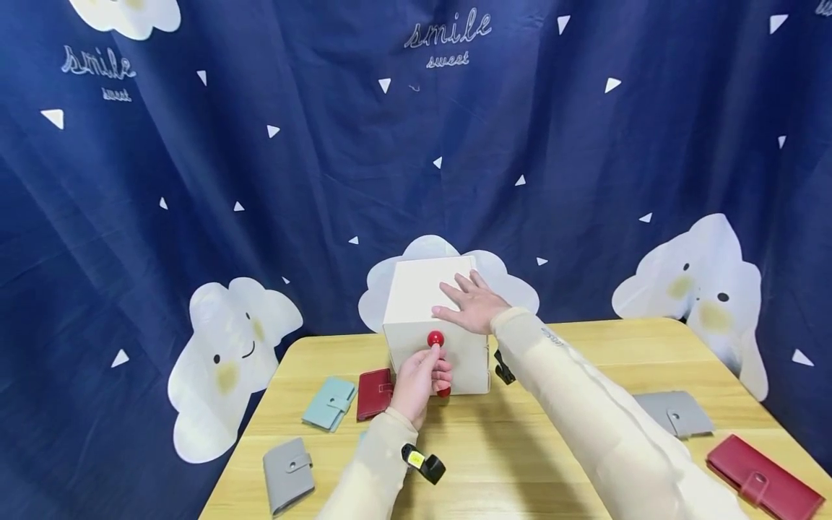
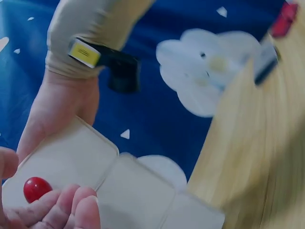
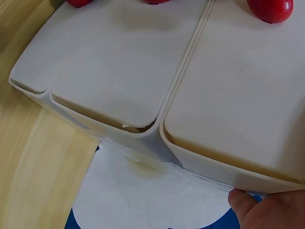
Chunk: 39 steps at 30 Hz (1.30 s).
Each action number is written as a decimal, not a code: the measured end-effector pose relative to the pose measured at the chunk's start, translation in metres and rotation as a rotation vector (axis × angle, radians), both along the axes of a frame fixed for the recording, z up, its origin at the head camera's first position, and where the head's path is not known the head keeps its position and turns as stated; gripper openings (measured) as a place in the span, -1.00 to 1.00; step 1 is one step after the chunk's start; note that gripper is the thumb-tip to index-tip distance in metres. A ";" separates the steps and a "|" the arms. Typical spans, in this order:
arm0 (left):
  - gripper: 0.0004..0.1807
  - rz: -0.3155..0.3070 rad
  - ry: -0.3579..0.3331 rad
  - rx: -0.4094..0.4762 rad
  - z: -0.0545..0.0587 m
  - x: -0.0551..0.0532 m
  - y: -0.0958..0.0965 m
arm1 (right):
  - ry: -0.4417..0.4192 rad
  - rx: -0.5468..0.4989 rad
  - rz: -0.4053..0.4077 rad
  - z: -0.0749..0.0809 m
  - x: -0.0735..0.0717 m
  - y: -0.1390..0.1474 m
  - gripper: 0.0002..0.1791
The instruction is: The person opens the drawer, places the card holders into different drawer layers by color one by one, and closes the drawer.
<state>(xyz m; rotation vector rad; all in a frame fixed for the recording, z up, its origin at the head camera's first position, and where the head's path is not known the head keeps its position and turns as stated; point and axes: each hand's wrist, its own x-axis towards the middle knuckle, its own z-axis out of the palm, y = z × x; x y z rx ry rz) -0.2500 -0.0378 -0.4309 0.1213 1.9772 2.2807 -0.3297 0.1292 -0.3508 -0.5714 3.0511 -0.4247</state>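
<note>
A white box of stacked drawers [image 1: 464,357] with red ball knobs stands at the back of the table. My left hand [image 1: 419,379] is in front of it, its thumb just below the top red knob [image 1: 435,338]. In the left wrist view that knob [image 2: 37,189] shows beyond the loosely bent fingers [image 2: 62,205], with the thumb apart from them. The lowest knob [image 1: 444,392] peeks out under the hand, which hides the middle one. My right hand [image 1: 473,307] rests on the box top with fingers spread. From the right wrist, the drawer fronts [image 3: 228,95] look pushed in.
Left of the box lie a light blue card wallet [image 1: 328,403], a dark red one [image 1: 374,394] and a grey one [image 1: 288,473]. On the right are another grey wallet [image 1: 676,413] and a long red wallet [image 1: 763,477]. A blue curtain [image 1: 325,173] hangs behind the wooden table [image 1: 494,462].
</note>
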 end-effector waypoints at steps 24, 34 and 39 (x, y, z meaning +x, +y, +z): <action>-0.46 -0.006 -0.180 0.201 -0.001 -0.023 0.010 | 0.004 -0.022 0.002 -0.005 -0.002 0.002 -0.12; -0.50 0.014 -0.178 0.198 0.001 -0.024 0.010 | 0.010 -0.010 0.016 -0.002 -0.003 0.002 -0.12; -0.49 0.041 -0.165 0.185 0.002 -0.023 0.011 | 0.013 -0.011 0.021 -0.002 -0.003 0.002 -0.12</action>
